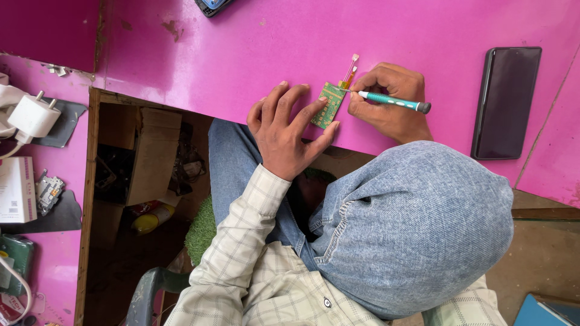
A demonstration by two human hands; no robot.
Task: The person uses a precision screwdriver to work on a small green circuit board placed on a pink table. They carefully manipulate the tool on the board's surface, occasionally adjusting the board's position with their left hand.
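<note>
The small green circuit board (330,104) lies near the front edge of the pink desk (241,54), right where the surface drops away above your knees; behind it the desk runs bare. A dark phone (506,101) lies well apart on the screwdriver side. Your left hand (287,130) has its fingers spread wide, with the tips of the fingers (319,104) and the thumb pressing the board flat from its near side. Your right hand (386,102) is closed around a teal screwdriver (393,102), its tip touching the board's upper corner. The board is rectangular and tilted (gold pads dot its face), with thin orange ribbon strips (350,69) sticking out past its top end.
</note>
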